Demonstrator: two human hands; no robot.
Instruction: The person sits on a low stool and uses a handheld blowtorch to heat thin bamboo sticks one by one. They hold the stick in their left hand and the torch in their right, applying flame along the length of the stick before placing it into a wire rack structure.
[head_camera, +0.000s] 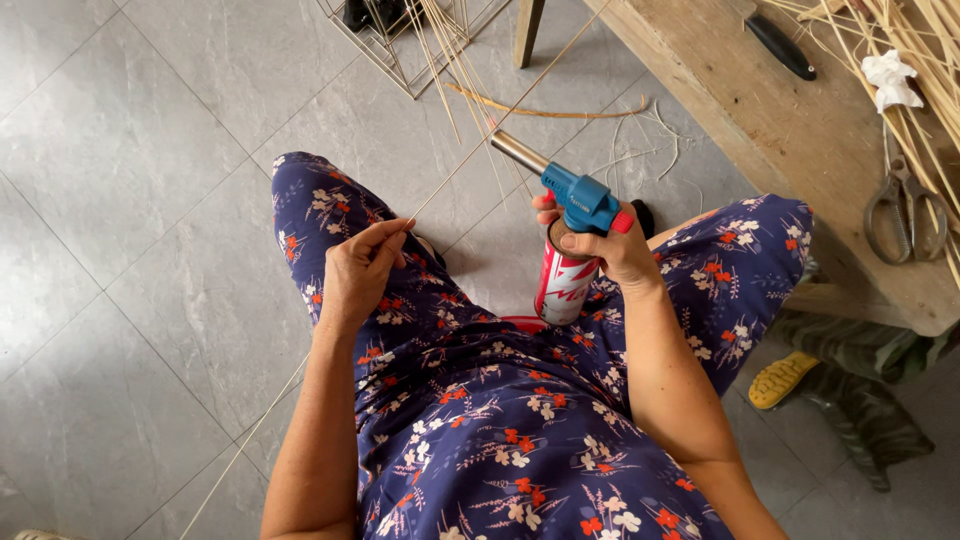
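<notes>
Floral-clad lap below, left hand (360, 268) pinches a thin bamboo strip (480, 140); right hand (612, 250) grips a blue-headed torch canister (566, 270).

I'm getting an evenly lit feed, soft daylight, bright with nothing blown out. Shadows are faint and diffuse: a gentle dark patch on the grey floor tiles (130, 180) beneath the wooden bench (760, 120), another between the knees. A mild sheen sits on the tiles, no hard glare. I read slight wide-angle bending at the edges, tile lines curving toward the corners. Focus holds sharp across the middle; the thin strip (470, 150) shows crisply. No motion blur that I can see, colours full and clean.
</notes>
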